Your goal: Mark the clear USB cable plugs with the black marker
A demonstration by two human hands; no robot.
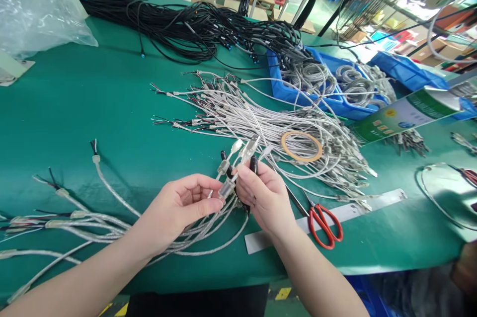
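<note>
My left hand pinches a grey cable at its clear plastic sleeve between thumb and forefinger. My right hand is closed around the connector end of the same cable, with a clear-covered metal plug sticking up past its thumb. Black rounded ends of a tool also show at the right hand; the rest of it is hidden by the fingers. More connector ends stand beside the hands. Several grey braided cables run under my left arm, their stripped wire ends fanned out at the left.
A large pile of grey cables lies beyond the hands, with a tan ring on it. Red-handled scissors rest across a steel ruler. Black cables, blue bins and plastic bags stand farther back.
</note>
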